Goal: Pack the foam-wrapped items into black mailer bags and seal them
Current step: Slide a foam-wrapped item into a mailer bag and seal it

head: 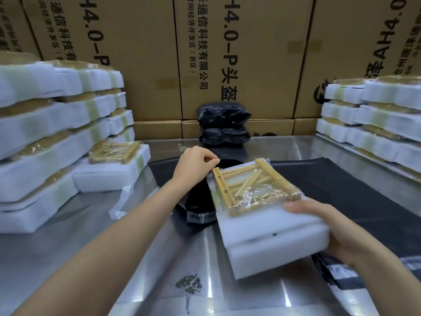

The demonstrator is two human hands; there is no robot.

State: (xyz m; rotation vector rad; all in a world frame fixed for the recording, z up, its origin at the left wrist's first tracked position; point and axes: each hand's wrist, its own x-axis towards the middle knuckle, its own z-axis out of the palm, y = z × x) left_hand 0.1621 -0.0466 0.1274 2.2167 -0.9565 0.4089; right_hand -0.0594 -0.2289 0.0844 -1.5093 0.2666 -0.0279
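My right hand (330,226) grips the near right corner of a foam-wrapped item (268,222), white foam with bamboo sticks under clear film on top. It is tilted, its far end pointing at the mouth of a black mailer bag (200,201) lying on the steel table. My left hand (196,165) pinches the bag's upper edge and holds the mouth up. More flat black mailer bags (341,185) lie spread to the right under the item.
Tall stacks of foam-wrapped items stand at the left (52,137) and right (373,119). Two packed black bags (224,125) are piled at the back against cardboard boxes (239,53). A torn strip of clear film (119,206) lies on the steel table (95,236).
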